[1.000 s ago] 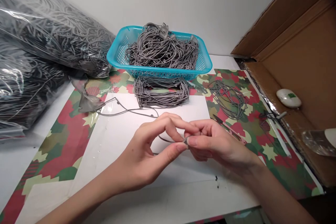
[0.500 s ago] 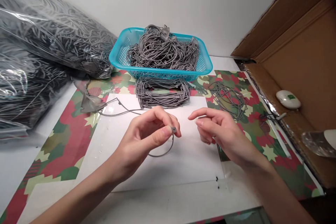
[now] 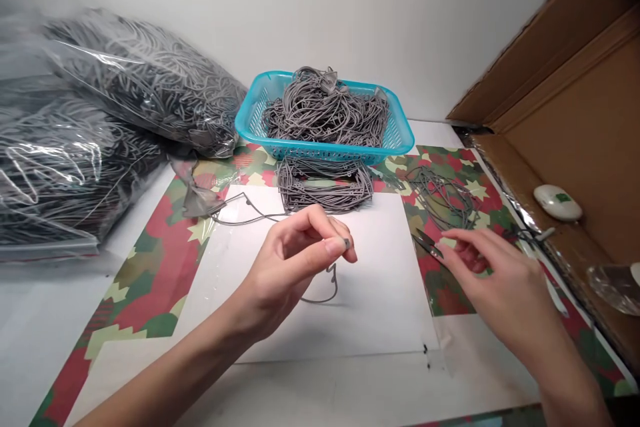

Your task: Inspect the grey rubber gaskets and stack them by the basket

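Observation:
My left hand (image 3: 305, 253) is closed in a pinch over the white paper (image 3: 380, 293). Between thumb and fingertips sits the small block-like end of a thin grey rubbery strip (image 3: 336, 290), whose loop hangs below the hand. Fingers hide most of that end. On the right, my right hand (image 3: 493, 270) has its thumb and fingers closed around the rear of small dark metal snips (image 3: 427, 243). Their two pointed blades face left and stand apart. Another grey strip (image 3: 240, 220) lies left of my left hand, partly on the paper.
A blue basket (image 3: 325, 149) heaped with grey strips stands behind a neat strip bundle (image 3: 325, 193). Stuffed clear bags (image 3: 150, 80) fill the left. Loose strips (image 3: 445, 197) lie right. Cardboard (image 3: 565, 93) and a white, mouse-shaped object (image 3: 557, 203) border the right side.
My right hand has moved right and away from my left hand, and the snips now show at its fingertips. My left hand keeps its pinch. The view has shifted slightly.

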Available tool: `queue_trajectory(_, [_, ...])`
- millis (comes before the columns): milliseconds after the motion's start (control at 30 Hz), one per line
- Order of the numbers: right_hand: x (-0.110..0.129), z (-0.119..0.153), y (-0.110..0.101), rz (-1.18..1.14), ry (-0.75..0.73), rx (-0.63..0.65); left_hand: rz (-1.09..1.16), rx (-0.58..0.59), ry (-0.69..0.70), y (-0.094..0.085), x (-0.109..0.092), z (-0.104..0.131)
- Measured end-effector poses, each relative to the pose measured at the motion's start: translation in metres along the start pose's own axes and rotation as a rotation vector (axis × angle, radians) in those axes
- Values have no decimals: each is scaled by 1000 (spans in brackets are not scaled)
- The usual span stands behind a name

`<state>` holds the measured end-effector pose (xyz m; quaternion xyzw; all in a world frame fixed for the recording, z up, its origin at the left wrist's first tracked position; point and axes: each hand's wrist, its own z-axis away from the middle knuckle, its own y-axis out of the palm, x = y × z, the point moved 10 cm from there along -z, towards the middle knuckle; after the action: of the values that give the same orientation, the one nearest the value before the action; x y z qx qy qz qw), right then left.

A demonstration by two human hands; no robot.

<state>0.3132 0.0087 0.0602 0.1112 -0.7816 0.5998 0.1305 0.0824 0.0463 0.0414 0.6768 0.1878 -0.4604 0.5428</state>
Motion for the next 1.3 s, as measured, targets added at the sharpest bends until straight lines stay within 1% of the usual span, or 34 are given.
queue_trajectory(100, [-16,18,20,235,-42,111,23,-23,-34,-2,3,1])
queue_trajectory(200, [-22,27,30,326,-52,144,41,-41,-73,-2,7,0])
queue_trajectory(333, [-24,25,33,286,-23,146,52,-87,-109,-5,12,-1])
queue_trajectory(467, [-33,21,39,162,75,230,116,-112,-130,-6,16,-1])
queue_trajectory(567, [-39,21,44,155,117,283,175,-100,-147,-4,17,-1])
queue_trajectory(700, [-36,21,43,191,88,266,225,-71,-159,-1,17,-1])
queue_trajectory(800, [-30,20,36,181,60,210,233,-61,-169,0,17,-1])
queue_trajectory(867, [-30,19,30,137,94,164,230,-54,-180,1,18,-1])
queue_trajectory(933, [-34,19,27,13,187,133,221,-36,-190,3,19,-2])
queue_trajectory(1000, [-37,19,28,-193,301,116,208,-11,-195,4,20,-2])
queue_trajectory(1067, [-32,18,32,-420,377,105,189,5,-200,5,23,-2])
queue_trajectory(1133, [-18,14,35,-633,403,88,153,11,-203,5,25,-2])
queue_trajectory(1200, [3,6,36,-843,403,84,82,26,-195,6,26,-2])
queue_trajectory(1233, [15,2,39,-935,398,117,34,33,-188,6,26,-2])
queue_trajectory(1300, [45,-6,47,-1122,342,250,-71,33,-161,7,24,-2])
